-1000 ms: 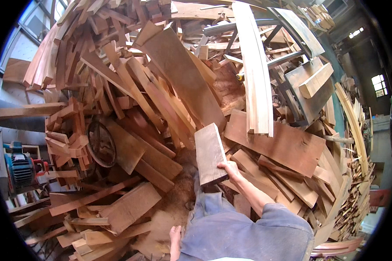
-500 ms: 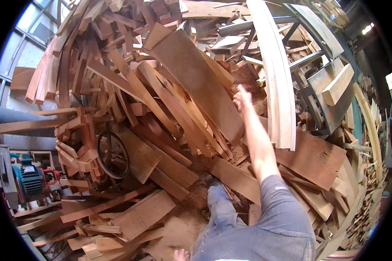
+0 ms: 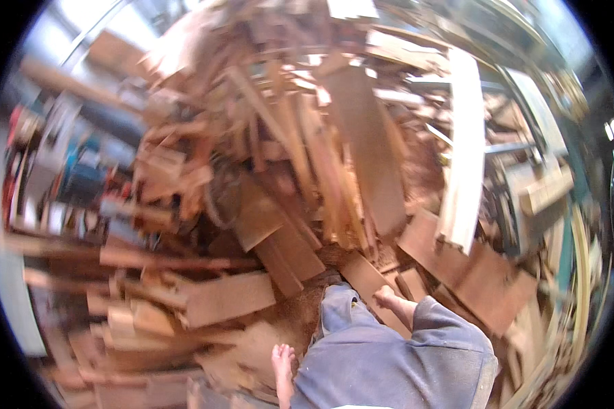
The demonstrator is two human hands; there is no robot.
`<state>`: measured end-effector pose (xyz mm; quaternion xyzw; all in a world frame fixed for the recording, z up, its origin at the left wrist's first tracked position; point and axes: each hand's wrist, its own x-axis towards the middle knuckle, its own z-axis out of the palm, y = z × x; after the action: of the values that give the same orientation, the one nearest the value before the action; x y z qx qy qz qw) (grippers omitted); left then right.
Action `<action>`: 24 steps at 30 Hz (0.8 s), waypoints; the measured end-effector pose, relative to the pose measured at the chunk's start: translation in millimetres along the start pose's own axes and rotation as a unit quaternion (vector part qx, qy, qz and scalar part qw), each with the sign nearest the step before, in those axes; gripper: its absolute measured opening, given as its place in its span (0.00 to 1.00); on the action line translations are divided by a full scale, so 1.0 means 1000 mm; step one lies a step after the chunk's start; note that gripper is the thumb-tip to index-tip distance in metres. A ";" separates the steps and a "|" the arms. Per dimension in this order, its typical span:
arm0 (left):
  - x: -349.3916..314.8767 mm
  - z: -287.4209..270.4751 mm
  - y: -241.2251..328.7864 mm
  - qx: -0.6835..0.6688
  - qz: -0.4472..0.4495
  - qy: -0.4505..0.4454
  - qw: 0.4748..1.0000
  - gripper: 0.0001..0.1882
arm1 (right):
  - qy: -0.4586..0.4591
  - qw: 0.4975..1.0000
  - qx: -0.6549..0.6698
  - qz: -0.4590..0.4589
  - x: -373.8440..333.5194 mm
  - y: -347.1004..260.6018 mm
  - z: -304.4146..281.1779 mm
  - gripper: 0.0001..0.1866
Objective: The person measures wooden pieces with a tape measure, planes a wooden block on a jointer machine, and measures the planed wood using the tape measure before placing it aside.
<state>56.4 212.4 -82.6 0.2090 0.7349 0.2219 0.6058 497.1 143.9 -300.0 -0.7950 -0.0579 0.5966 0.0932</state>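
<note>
My left hand (image 3: 283, 359) hangs low beside my body, palm turned inward. Its fingers are loosely bent and a little apart, with nothing held. Close to my right thigh is my right hand (image 3: 386, 298), its fingers curled in and no object showing in them. Behind that hand lies a flat brown board (image 3: 365, 276), and I cannot see any contact. A wider reddish-brown board (image 3: 467, 273) rests to the right. Ahead, a long broad plank (image 3: 368, 143) leans on the heap among narrower strips.
Loose offcuts (image 3: 228, 298) cover the ground on the left, near a blurred handwheel (image 3: 220, 194) and a blue motor (image 3: 89, 174). At right stand a pale long timber (image 3: 462, 150) and a metal-framed machine with a wooden block (image 3: 547, 191) on it.
My right arm has drawn back from its forward reach and is bent by my thigh. More of my left hand shows. The view has swung left, smearing the surroundings.
</note>
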 end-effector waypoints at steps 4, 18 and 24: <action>-0.044 -0.021 -0.113 -0.109 0.059 0.099 0.987 0.10 | -0.119 0.758 -0.540 -0.346 -0.051 -0.079 -0.001 0.15; -0.173 0.133 -0.433 -0.427 -0.244 0.595 0.636 0.17 | -0.274 0.353 -0.781 -0.437 -0.160 -0.213 0.284 0.17; -0.158 0.273 -0.385 -0.553 -0.358 0.560 0.502 0.24 | -0.367 0.177 -0.801 -0.439 -0.216 -0.181 0.395 0.18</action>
<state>338.6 -172.4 -225.9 -0.6173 0.6604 0.4185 0.0877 60.3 307.8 -164.9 0.0292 -0.8711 0.3104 -0.3795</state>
